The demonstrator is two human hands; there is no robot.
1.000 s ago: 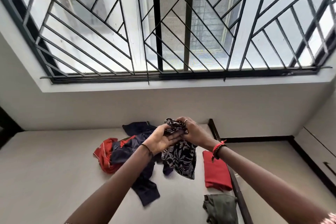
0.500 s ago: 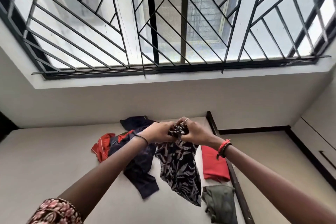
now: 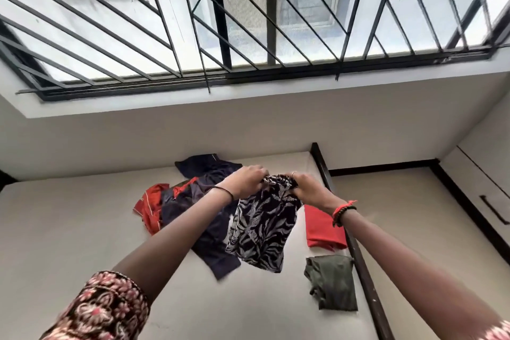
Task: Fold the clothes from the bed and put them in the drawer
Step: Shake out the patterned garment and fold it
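Left hand (image 3: 244,181) and right hand (image 3: 307,190) each grip the bunched top edge of the black-and-white leaf-print garment (image 3: 262,232), fingers curled into the cloth. Half a second ago the knuckles were pressed together; now the hands have drawn slightly apart and the edge stretches between them, the rest hanging open above the bed (image 3: 69,243). Behind it a navy garment (image 3: 216,252) lies on the bed, a red-orange one (image 3: 150,207) just beside it on the left. Near the bed's right edge lie a folded red piece (image 3: 323,226) and an olive piece (image 3: 332,284). At far right a white drawer front (image 3: 474,185) with a dark handle is closed, so its contents cannot be seen.
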